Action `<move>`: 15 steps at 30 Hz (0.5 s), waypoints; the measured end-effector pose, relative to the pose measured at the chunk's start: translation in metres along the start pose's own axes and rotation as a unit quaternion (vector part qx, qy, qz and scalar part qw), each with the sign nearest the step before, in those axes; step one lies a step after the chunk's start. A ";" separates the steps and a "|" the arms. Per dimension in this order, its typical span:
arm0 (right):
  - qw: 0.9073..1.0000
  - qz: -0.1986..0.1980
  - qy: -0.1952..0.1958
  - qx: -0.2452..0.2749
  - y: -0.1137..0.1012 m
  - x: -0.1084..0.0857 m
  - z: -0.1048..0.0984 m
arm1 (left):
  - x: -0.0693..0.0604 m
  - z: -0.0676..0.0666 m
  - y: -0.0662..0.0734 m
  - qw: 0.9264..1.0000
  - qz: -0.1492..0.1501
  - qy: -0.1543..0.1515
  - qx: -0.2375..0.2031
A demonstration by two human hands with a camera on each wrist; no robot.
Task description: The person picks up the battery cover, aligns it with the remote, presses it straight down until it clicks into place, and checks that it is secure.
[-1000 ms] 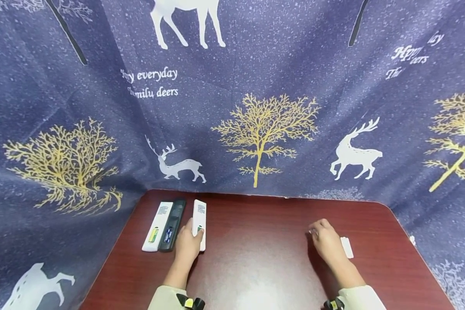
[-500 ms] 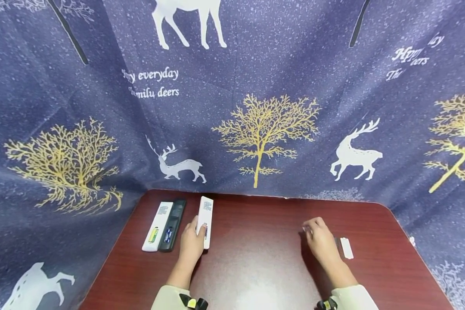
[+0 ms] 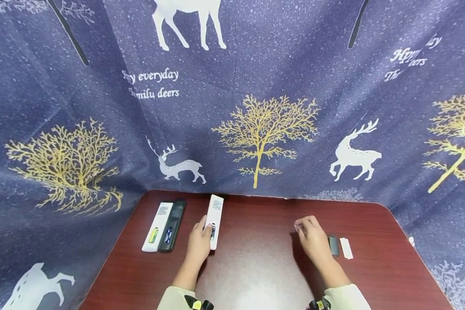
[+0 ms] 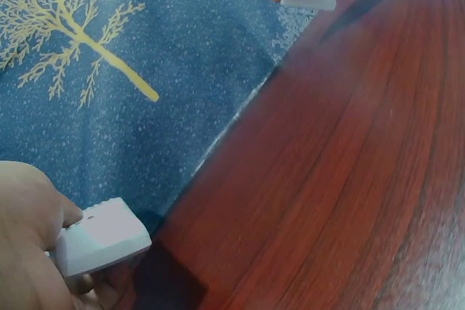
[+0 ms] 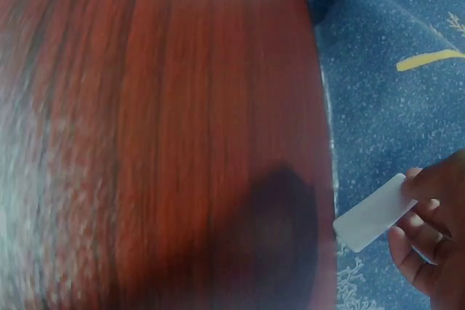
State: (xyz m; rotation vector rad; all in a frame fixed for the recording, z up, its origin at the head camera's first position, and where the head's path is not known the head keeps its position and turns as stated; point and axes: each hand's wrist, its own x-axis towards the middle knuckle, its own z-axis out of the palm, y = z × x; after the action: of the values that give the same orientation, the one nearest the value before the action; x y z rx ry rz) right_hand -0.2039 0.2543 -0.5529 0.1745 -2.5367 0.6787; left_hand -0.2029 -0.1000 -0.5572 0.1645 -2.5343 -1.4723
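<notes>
My left hand [image 3: 199, 243] grips a white remote control [image 3: 215, 211] by its lower half, its back with printed text facing up and a battery bay showing beside the thumb. In the left wrist view the end of that remote [image 4: 105, 237] juts out from the fingers. Over the right part of the table, my right hand [image 3: 313, 241] pinches a small white cover [image 5: 372, 215] between thumb and fingers, seen clearly in the right wrist view. The hands are well apart.
At the table's left lie a white remote [image 3: 159, 224] and a black remote [image 3: 173, 226] side by side, batteries showing in both. A dark cover [image 3: 334, 246] and a white cover [image 3: 346, 248] lie right of my right hand. A patterned cloth [image 3: 232, 142] hangs behind the table [image 3: 263, 258].
My left hand has moved right with the white remote, farther from the black one. My right hand has shifted left with the small cover, and the dark cover beside it has come into view.
</notes>
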 end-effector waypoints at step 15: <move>0.998 0.014 0.003 0.054 -0.027 0.006 -0.001 | -0.006 0.018 0.008 0.974 -0.058 -0.094 -0.197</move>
State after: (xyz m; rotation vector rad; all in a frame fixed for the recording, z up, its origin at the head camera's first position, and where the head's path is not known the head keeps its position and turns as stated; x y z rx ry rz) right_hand -0.2021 0.2319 -0.5374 0.1740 -2.5026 0.8265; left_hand -0.2009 -0.0799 -0.5600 0.1163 -2.3363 -2.0927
